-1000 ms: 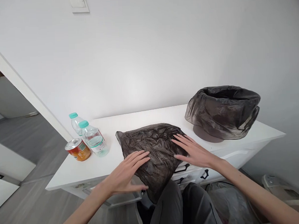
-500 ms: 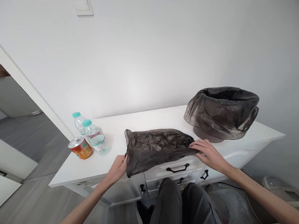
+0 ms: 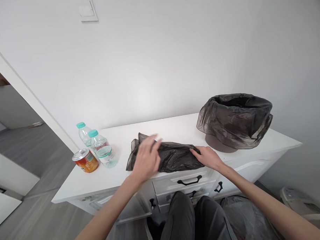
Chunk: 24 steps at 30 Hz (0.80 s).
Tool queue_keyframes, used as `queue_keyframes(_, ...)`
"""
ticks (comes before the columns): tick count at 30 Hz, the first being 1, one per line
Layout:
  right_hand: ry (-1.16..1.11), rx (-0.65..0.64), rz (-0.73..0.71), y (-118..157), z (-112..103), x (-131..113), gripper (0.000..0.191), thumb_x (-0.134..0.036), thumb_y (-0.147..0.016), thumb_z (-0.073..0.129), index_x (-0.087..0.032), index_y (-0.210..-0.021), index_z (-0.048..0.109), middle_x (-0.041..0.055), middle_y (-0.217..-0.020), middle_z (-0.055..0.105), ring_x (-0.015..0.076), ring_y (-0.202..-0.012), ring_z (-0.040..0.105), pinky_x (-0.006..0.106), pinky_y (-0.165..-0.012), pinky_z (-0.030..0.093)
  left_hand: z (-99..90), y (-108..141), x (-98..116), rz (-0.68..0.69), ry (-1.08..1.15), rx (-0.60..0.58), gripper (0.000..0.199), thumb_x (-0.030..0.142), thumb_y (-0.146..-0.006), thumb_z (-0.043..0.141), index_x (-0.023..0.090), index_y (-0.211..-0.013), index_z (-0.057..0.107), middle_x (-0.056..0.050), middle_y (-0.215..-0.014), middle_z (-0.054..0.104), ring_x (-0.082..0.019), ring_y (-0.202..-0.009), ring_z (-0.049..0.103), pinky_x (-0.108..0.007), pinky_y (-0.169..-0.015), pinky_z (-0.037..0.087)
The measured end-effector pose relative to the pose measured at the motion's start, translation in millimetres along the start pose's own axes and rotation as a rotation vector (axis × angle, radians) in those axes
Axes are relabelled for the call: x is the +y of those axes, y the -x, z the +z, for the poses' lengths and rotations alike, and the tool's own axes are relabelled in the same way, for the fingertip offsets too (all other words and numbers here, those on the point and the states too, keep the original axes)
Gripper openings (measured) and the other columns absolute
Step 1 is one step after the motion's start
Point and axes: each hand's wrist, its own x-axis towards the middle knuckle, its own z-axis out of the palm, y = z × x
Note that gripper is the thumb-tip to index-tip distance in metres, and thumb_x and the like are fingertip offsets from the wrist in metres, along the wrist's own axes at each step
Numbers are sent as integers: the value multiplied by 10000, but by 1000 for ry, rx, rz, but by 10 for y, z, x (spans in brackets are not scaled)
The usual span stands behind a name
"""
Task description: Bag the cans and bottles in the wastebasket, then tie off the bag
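A black see-through garbage bag (image 3: 177,158) lies folded and crumpled along the front edge of the white cabinet top. My left hand (image 3: 147,159) is over its left part, fingers apart and slightly blurred; whether the palm touches the plastic I cannot tell. At the bag's right end, my right hand (image 3: 207,157) pinches the folded edge between thumb and fingers. To the right stands a bin (image 3: 220,145) lined with another black garbage bag (image 3: 236,121), its edge draped over the rim.
Two clear bottles with teal caps, one in front (image 3: 103,150) and one behind (image 3: 84,133), stand at the left beside an orange-red can (image 3: 86,161). The white cabinet (image 3: 120,181) has black handles (image 3: 189,181). A wall rises behind it. A plastic bag (image 3: 244,215) lies below.
My left hand has let go of the bag's left edge and moved up and right over it. The front flap has been folded up away from me. My right hand has shifted slightly left.
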Motion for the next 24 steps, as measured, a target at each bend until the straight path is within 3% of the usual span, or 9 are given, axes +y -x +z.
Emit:
queue_keyframes(3,49,-38,60,20,-40,-111,432,-496,-1058,384,-239,-1016,729,117,-1022,792,314,-1016,731,329,-730,430,365,50,76,155,70,-251,509,401,-1087,350,236,-1556,458,-100,-1649,453,-306,-1588,304,-574,-1313,224)
queue_keyframes(7,74,-43,155,140,-152,-203,406,-517,-1042,434,-226,-1142,699,135,-1046,783,326,-1036,725,338,-718,442,793,86,-315,67,94,-407,578,502,-1094,275,267,-1596,439,-72,-1680,420,-305,-1619,229,-591,-1307,192)
queue_keyframes(10,44,-51,192,243,-218,-197,426,-560,-1017,478,-218,-1133,705,138,-1045,783,332,-1030,722,350,-737,461,839,44,-697,-38,81,-433,575,507,-1092,269,265,-1564,489,-84,-1626,501,-321,-1605,266,-612,-1283,223)
queue_keyframes(13,-60,-105,109,355,-270,-170,447,-594,-988,504,-222,-904,737,124,-956,786,327,-957,720,359,-747,477,716,28,-830,-116,42,-335,555,466,-1088,323,204,-1535,522,-133,-1585,541,-347,-1585,308,-637,-1276,233)
queue_keyframes(15,-178,-155,24,457,-322,-163,458,-613,-956,548,-222,-794,723,104,-874,774,310,-898,711,356,-749,498,624,79,-737,-107,53,-277,531,428,-1095,327,189,-1523,533,-139,-1578,547,-324,-1572,347,-611,-1294,236)
queue_keyframes(17,-335,-226,-27,590,-392,-169,442,-633,-919,610,-223,-814,736,84,-883,772,298,-895,705,351,-753,527,554,178,-554,-33,106,-300,507,426,-1105,322,222,-1514,541,-103,-1596,535,-287,-1568,366,-570,-1308,253)
queue_keyframes(21,-722,-391,18,845,-496,-248,413,-610,-890,710,-251,-1086,759,78,-1057,780,282,-958,714,340,-738,580,453,351,-189,175,236,-493,490,438,-1109,358,305,-1565,482,-28,-1675,426,-261,-1604,288,-520,-1313,287)
queue_keyframes(24,-1078,-417,37,838,-429,-439,448,-545,-900,747,-266,-1248,698,89,-1149,763,248,-926,723,315,-666,592,374,345,-30,316,299,-585,493,360,-1088,434,310,-1578,463,-17,-1703,371,-282,-1621,222,-519,-1329,256)
